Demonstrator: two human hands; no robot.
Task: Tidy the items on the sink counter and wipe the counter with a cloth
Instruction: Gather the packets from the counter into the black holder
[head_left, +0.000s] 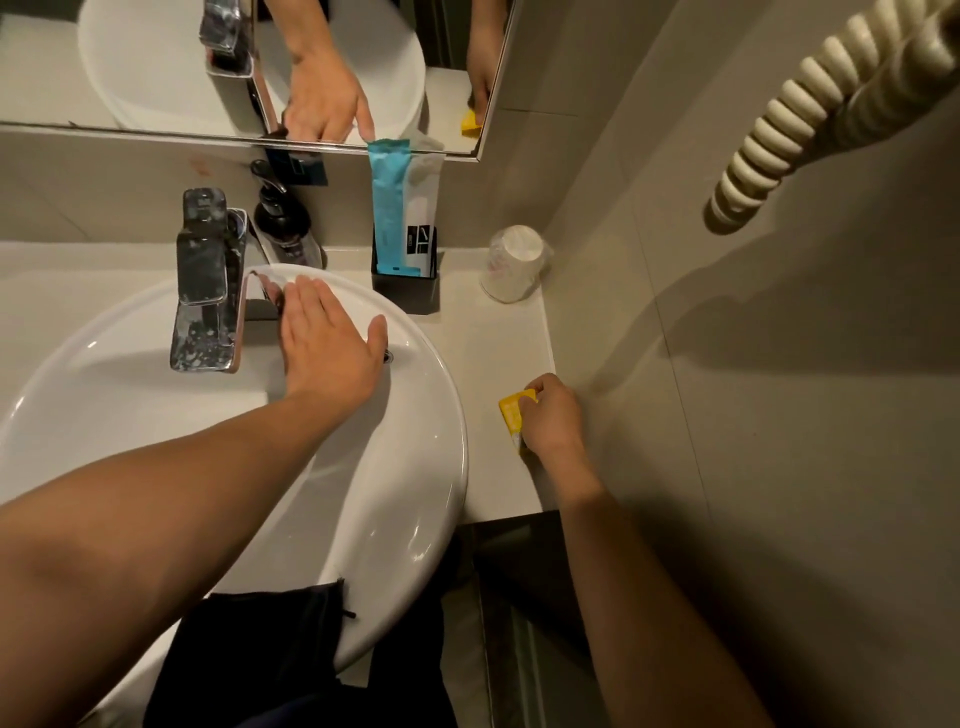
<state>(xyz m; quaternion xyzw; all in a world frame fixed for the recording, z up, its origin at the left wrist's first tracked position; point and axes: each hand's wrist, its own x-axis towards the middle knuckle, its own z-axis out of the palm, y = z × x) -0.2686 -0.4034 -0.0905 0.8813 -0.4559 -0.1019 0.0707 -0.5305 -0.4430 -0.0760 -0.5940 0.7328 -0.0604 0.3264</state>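
My right hand grips a small yellow packet lying on the pale counter, close to the right wall. My left hand hovers flat over the white round basin, fingers spread and holding nothing, just right of the chrome faucet. A black holder at the back carries a blue sachet and a white one. An upturned wrapped paper cup stands in the back right corner. No cloth is in view.
A dark pump bottle stands behind the faucet. The mirror runs along the back wall and reflects both hands. A coiled cream cord hangs on the right wall. The counter's front edge lies just below my right hand.
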